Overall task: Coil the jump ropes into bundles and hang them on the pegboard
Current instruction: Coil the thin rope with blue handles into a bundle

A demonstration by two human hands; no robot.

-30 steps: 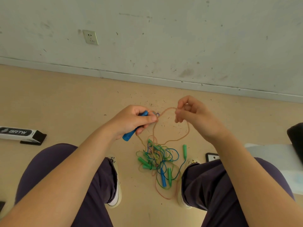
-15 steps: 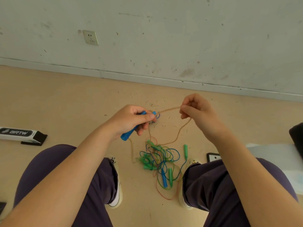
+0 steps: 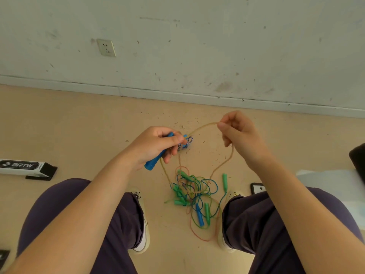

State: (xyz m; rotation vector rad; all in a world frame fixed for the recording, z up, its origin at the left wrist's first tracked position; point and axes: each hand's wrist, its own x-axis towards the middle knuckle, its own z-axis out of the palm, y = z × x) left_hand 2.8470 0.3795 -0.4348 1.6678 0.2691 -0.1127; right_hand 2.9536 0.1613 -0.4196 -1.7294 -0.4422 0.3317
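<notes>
hands raised over floor: left hand [image 3: 156, 147] grips blue handle [image 3: 156, 161]; right hand [image 3: 240, 133], at three o'clock, pinches tan rope [image 3: 203, 126]. tangled jump ropes [image 3: 194, 194] lie at six o'clock between shoes.

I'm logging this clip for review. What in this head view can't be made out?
- Pegboard: nowhere in the head view.
- Blue handle: its middle is covered by the left hand.
- Rope pile: too tangled to count the ropes.
- Black object: cut off by the right edge.
</notes>
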